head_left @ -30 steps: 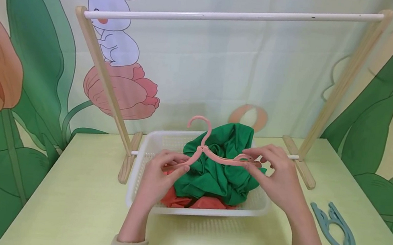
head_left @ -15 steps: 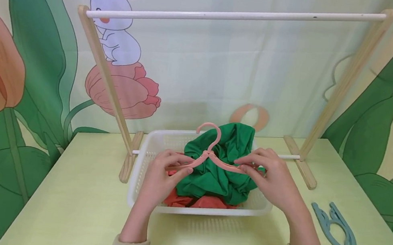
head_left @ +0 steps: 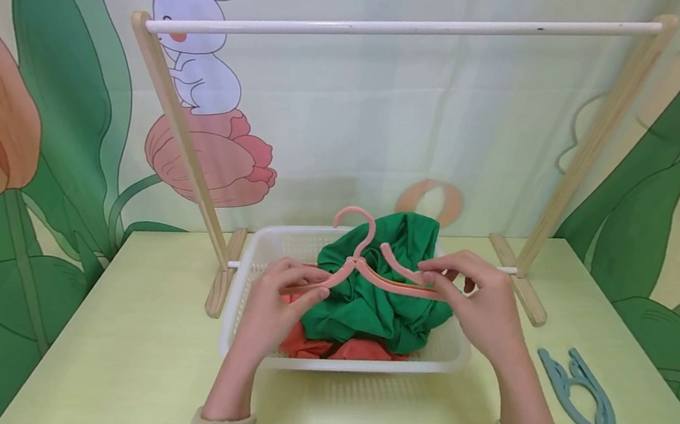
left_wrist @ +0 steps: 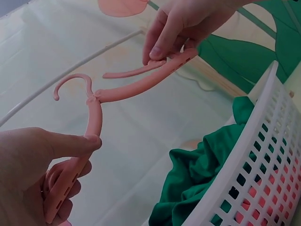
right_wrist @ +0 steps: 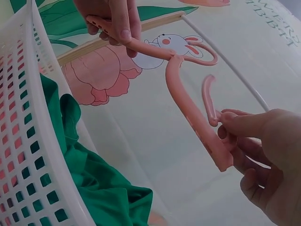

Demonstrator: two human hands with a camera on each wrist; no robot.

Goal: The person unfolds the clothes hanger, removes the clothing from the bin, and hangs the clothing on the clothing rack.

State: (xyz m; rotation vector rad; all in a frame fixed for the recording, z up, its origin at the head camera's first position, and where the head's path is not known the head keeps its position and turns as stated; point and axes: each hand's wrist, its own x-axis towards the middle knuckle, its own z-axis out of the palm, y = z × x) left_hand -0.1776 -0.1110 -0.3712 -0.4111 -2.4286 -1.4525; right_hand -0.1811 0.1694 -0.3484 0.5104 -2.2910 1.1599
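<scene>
While held above the white basket [head_left: 360, 367] and its green cloth [head_left: 366, 313], pink hanger [head_left: 394, 287] shows smooth curved shoulders with slotted edges | slim strip [right_wrist: 207, 99] stands apart from right shoulder | hook points up and far, opening left; long axis left-right | left hand [head_left: 271, 302] grips left shoulder; right hand [head_left: 481, 298] pinches strip.

Free room between hanger [head_left: 396, 287] and rail [head_left: 405, 28]
</scene>
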